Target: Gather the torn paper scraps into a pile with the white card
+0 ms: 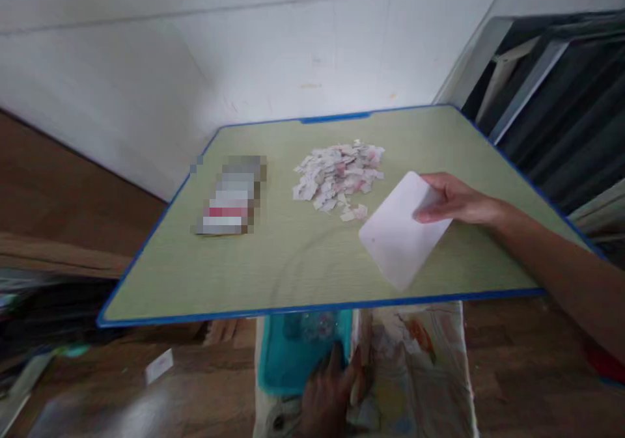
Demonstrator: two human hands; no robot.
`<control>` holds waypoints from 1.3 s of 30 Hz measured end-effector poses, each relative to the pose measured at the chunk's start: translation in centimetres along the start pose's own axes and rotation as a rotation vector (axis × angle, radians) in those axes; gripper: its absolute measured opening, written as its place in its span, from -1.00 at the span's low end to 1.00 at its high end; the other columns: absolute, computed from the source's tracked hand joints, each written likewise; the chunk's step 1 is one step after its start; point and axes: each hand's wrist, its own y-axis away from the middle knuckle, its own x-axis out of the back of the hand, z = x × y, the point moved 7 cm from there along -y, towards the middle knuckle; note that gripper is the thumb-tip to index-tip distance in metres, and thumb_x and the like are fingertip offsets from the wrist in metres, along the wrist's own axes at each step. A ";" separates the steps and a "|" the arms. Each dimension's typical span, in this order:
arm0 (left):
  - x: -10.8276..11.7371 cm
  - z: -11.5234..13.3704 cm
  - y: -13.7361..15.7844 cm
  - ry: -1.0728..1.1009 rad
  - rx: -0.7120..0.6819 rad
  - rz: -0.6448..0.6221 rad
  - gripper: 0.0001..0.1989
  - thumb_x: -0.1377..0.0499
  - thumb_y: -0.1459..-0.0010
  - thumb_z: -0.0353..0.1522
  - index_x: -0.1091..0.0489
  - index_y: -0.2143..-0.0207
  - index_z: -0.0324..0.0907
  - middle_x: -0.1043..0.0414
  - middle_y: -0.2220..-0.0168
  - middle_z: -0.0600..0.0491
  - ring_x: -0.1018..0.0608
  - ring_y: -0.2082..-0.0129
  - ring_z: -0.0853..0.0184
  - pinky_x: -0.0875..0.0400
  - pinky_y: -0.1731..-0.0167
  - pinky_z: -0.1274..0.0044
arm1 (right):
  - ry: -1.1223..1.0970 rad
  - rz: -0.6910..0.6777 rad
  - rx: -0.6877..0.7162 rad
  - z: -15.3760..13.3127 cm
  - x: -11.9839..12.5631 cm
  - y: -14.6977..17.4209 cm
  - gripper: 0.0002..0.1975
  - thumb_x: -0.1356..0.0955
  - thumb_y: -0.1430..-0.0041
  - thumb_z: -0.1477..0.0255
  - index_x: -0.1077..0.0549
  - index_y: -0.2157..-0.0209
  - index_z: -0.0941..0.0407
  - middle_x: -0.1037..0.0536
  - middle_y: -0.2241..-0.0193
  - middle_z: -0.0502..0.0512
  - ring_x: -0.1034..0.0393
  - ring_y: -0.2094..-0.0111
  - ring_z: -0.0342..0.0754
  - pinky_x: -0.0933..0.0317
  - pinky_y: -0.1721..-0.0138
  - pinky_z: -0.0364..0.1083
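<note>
We saw a white card with rounded corners over the right part of the tabletop, close to its near edge. Our right hand was clamped on the upper right side of this card, with the thumb on the face which we saw. The card was tilted, with one corner pointing to the near edge; if it touched the surface, we could not tell. Just beyond its left side was a loose heap of paper scraps, whitish and partly pink, between the middle of the tabletop and the far edge. Near the left edge was a flat object, which was pixelated, so we could not read it.

Below the near edge, our left hand was at the right side of a teal tray. It was dark and blurred, and we could not tell whether its fingers gripped anything. On the wooden floor, to the left, was a small white paper.
</note>
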 end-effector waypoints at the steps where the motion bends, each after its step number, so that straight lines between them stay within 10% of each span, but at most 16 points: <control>1: 0.1 0.0 0.0 -0.003 -0.006 0.003 -0.03 -0.14 0.16 -0.42 0.61 -0.04 -0.02 -0.21 0.06 -0.20 -0.39 0.23 0.17 -0.37 0.41 0.44 | 0.011 0.053 0.015 0.0 0.3 -0.2 -0.69 -0.40 0.22 0.51 -0.38 0.32 0.12 -0.44 0.44 -0.04 -0.32 0.50 -0.20 -0.19 0.54 -0.27; 9: -0.5 -0.1 0.1 0.022 0.026 -0.067 -0.09 -0.16 0.19 -0.39 0.41 -0.08 0.05 -0.16 0.02 -0.15 -0.37 0.19 0.18 -0.35 0.34 0.44 | 0.069 0.339 0.111 -0.3 2.0 -0.7 -0.68 -0.40 0.23 0.41 -0.36 0.32 0.14 -0.43 0.45 0.00 -0.29 0.55 -0.18 -0.15 0.59 -0.23; 24: 0.4 -0.1 -0.1 0.022 0.011 -0.043 -0.07 -0.12 0.15 -0.42 0.56 -0.05 0.04 -0.16 0.03 -0.17 -0.39 0.22 0.20 -0.36 0.38 0.42 | 0.061 0.308 0.115 -0.2 1.7 -0.7 -0.67 -0.40 0.25 0.39 -0.37 0.33 0.13 -0.43 0.46 0.00 -0.30 0.55 -0.18 -0.16 0.60 -0.22; 30: -1.0 -0.1 0.0 0.087 0.011 -0.115 0.19 -0.30 0.49 -0.22 0.52 -0.06 0.03 -0.10 0.00 -0.21 -0.34 0.16 0.07 -0.35 0.34 0.33 | 0.083 0.291 0.104 -0.3 1.5 -0.7 -0.64 -0.40 0.25 0.36 -0.36 0.31 0.14 -0.44 0.45 0.01 -0.30 0.54 -0.17 -0.16 0.59 -0.21; 39: -0.4 -0.1 0.1 0.061 0.022 -0.138 -0.01 -0.16 0.21 -0.43 0.58 -0.04 0.06 -0.11 0.00 -0.16 -0.34 0.14 0.16 -0.34 0.32 0.39 | 0.110 0.290 0.092 -0.3 1.6 -0.7 -0.66 -0.39 0.23 0.36 -0.36 0.31 0.14 -0.43 0.44 0.01 -0.30 0.54 -0.17 -0.17 0.57 -0.20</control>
